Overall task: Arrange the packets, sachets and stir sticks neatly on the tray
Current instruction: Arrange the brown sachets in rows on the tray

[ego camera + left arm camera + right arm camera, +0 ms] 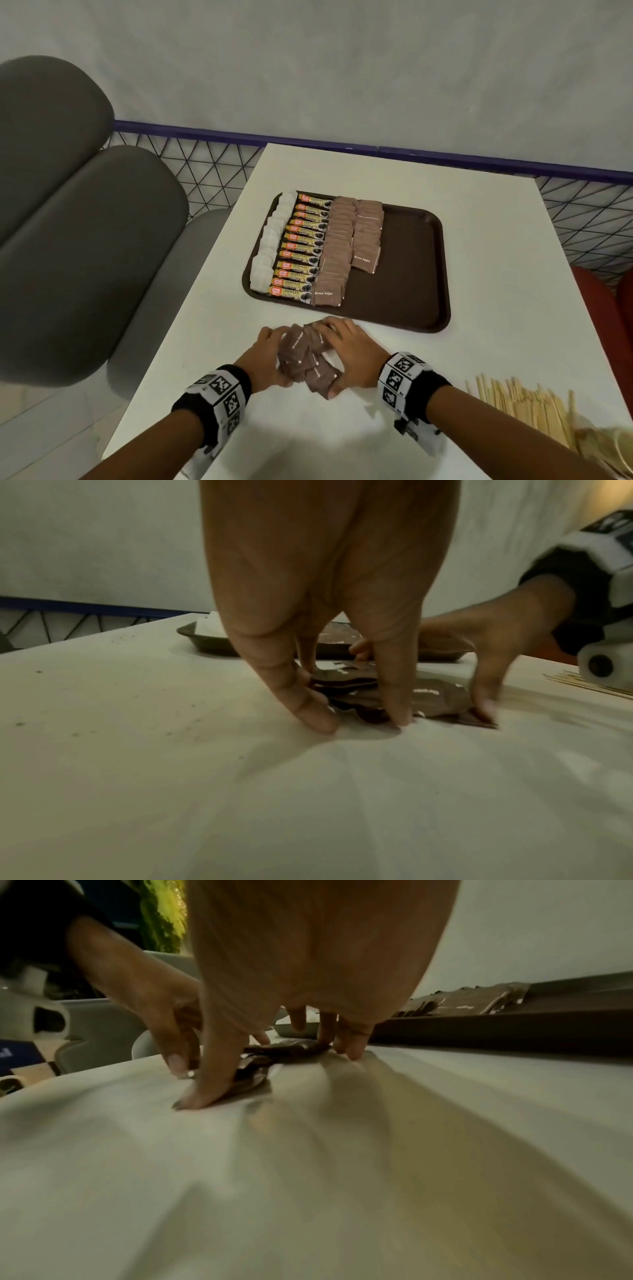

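A loose pile of brown sugar sachets lies on the white table just in front of the brown tray. My left hand cups its left side and my right hand its right, fingers curled at the far edge and thumbs at the near edge. On the tray's left half lie columns of white sachets, coffee granule sticks and brown sugar sachets, plus a shorter brown column. Wooden stir sticks lie in a heap near my right wrist.
The tray's right half is bare. Grey padded chairs stand left of the table, and a red seat is on the right. A wire mesh fence with a blue rail runs behind the table's far edge.
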